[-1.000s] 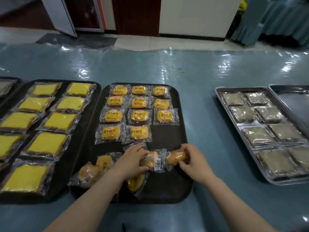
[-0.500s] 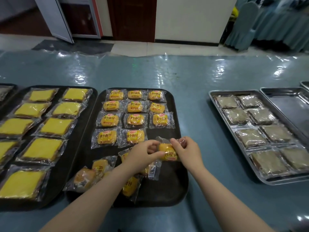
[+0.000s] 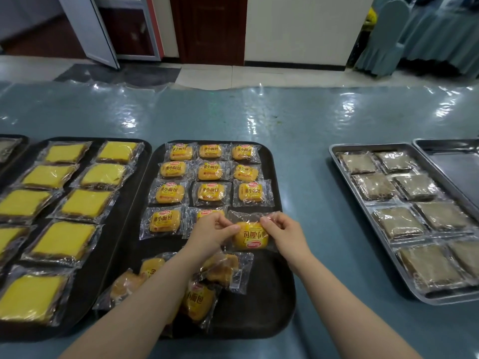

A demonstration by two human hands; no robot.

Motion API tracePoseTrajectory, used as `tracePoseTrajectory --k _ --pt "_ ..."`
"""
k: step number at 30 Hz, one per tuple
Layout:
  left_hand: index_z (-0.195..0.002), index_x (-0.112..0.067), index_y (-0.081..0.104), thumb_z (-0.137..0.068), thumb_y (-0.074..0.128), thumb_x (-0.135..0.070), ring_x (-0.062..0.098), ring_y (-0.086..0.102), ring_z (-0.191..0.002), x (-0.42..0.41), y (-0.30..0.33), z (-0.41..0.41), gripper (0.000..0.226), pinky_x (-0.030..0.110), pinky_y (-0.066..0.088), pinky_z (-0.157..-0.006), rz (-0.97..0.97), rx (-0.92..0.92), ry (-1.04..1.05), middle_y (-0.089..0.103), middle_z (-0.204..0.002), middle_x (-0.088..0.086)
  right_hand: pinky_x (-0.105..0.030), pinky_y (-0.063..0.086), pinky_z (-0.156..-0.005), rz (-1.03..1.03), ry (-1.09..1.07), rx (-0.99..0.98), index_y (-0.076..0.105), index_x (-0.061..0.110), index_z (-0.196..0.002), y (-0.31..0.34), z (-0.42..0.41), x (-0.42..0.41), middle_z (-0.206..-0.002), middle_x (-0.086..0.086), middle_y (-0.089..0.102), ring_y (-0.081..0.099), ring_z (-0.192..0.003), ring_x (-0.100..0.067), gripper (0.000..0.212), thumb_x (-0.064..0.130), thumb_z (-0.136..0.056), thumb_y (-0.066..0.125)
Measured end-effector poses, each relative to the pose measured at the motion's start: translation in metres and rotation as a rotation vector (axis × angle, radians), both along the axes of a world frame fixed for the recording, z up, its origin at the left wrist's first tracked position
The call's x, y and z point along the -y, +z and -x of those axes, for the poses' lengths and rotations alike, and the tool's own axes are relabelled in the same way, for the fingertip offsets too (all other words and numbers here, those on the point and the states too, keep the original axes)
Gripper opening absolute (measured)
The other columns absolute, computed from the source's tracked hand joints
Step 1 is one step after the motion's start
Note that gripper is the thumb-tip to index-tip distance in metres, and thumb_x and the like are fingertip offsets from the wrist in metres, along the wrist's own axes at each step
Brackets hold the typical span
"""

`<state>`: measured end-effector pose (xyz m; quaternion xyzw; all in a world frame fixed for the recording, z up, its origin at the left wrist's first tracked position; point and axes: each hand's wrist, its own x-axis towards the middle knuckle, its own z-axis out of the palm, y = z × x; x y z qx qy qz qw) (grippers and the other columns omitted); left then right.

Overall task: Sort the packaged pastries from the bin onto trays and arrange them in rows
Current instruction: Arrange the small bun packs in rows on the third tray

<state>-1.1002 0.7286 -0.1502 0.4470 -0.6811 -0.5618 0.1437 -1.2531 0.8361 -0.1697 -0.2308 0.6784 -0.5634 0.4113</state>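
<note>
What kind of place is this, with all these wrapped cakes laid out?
Probably a canteen or banquet hall's serving area. A long table under clear plastic holds a black tray of small bread packets, a black tray of yellow cake slices, and a steel tray. Cloth-covered chairs stand behind.

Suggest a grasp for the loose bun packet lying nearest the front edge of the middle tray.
Pinch the bun packet by its clear wrapper flap at the near end, coming from above and the front: the bun itself is soft, and other packets overlap its far end.
</note>
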Motion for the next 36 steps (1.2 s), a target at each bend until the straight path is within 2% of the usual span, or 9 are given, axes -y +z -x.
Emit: tracePoseTrajectory --k 5,11,15,18,21,23,25,30,36 --pt "-0.082 -0.015 0.061 -0.083 0.070 -0.023 0.014 0.065 -0.076 0.012 -0.008 0.000 0.012 0.021 0.047 -0.058 -0.029 -0.030 0.084 0.069 -0.084 0.002 -0.031 0.056 -0.074 -0.045 0.091 0.112 0.059 0.015 -0.110 -0.009 0.009 0.002 -0.100 -0.008 0.069 0.068 -0.089 -0.022 0.032 0.016 -0.082 0.074" --pt "-0.107 -0.026 0.058 -0.086 0.065 -0.023 0.002 0.058 -0.094 0.022 -0.023 -0.012 0.022 0.021 0.051 -0.075 0.158 0.062 0.102 0.062 -0.103 -0.011 -0.033 0.057 -0.075 0.060 -0.207 0.177 0.055 0.012 -0.098 -0.013 0.023 0.017 -0.106 -0.015 0.067 0.069 -0.094 -0.025 0.023 0.006 -0.083 0.072" --pt "-0.133 -0.029 0.045 -0.089 0.060 -0.021 0.008 0.054 -0.111 0.032 -0.036 -0.020 0.047 0.034 0.048 -0.094 0.318 0.251 -0.020 0.053 -0.130 -0.007 -0.032 0.057 -0.070 0.014 -0.180 -0.058 0.059 0.025 -0.102 -0.013 0.032 0.031 -0.099 -0.006 0.069 0.069 -0.088 -0.020 0.029 0.017 -0.080 0.076" --pt "-0.143 -0.033 0.032 -0.089 0.060 -0.026 0.013 0.028 -0.138 0.032 -0.046 -0.020 0.061 0.038 0.030 -0.110 0.341 0.390 -0.158 0.028 -0.152 -0.008 -0.035 0.054 -0.074 -0.060 -0.128 -0.233 0.052 0.030 -0.100 -0.015 0.035 0.047 -0.100 0.000 0.066 0.065 -0.092 -0.019 0.029 0.024 -0.082 0.074" --pt "-0.144 -0.040 0.024 -0.089 0.058 -0.031 0.014 0.009 -0.144 0.028 -0.056 -0.021 0.065 0.040 0.020 -0.113 0.372 0.481 -0.230 0.007 -0.157 -0.011 -0.035 0.049 -0.085 -0.173 0.161 -0.546 0.053 0.034 -0.104 -0.018 0.039 0.062 -0.103 0.011 0.063 0.060 -0.100 -0.014 0.021 0.026 -0.088 0.064" --pt "-0.145 -0.044 0.019 -0.089 0.059 -0.033 0.013 0.004 -0.144 0.026 -0.061 -0.024 0.070 0.038 0.016 -0.113 0.394 0.491 -0.247 0.000 -0.157 -0.013 -0.041 0.039 -0.098 -0.296 0.427 -0.894 0.055 0.038 -0.116 -0.023 0.037 0.069 -0.117 0.012 0.061 0.053 -0.115 -0.016 0.026 0.031 -0.092 0.059" --pt "-0.145 -0.046 0.015 -0.088 0.060 -0.035 0.011 0.000 -0.144 0.025 -0.067 -0.026 0.074 0.036 0.012 -0.112 0.401 0.484 -0.254 -0.004 -0.157 -0.016 -0.047 0.021 -0.109 -0.350 0.531 -1.173 0.045 0.040 -0.135 -0.032 0.032 0.071 -0.147 0.008 0.042 0.030 -0.137 -0.020 0.043 0.040 -0.093 0.055" --pt "-0.144 -0.048 0.007 -0.086 0.060 -0.039 0.010 -0.006 -0.143 0.022 -0.075 -0.026 0.079 0.034 0.009 -0.110 0.448 0.520 -0.252 -0.012 -0.155 -0.019 -0.046 -0.006 -0.115 -0.344 0.510 -1.257 0.015 0.034 -0.151 -0.052 0.013 0.053 -0.162 0.002 -0.003 -0.015 -0.146 -0.019 0.058 0.046 -0.098 0.037" --pt "-0.146 -0.043 -0.004 -0.091 0.052 -0.043 0.013 -0.018 -0.141 0.020 -0.077 -0.025 0.078 0.037 0.006 -0.114 0.427 0.546 -0.303 -0.025 -0.151 -0.013 -0.048 -0.013 -0.112 -0.416 0.607 -1.315 0.005 0.034 -0.152 -0.070 0.006 0.049 -0.157 0.001 -0.022 -0.027 -0.141 -0.024 0.061 0.044 -0.100 0.034"
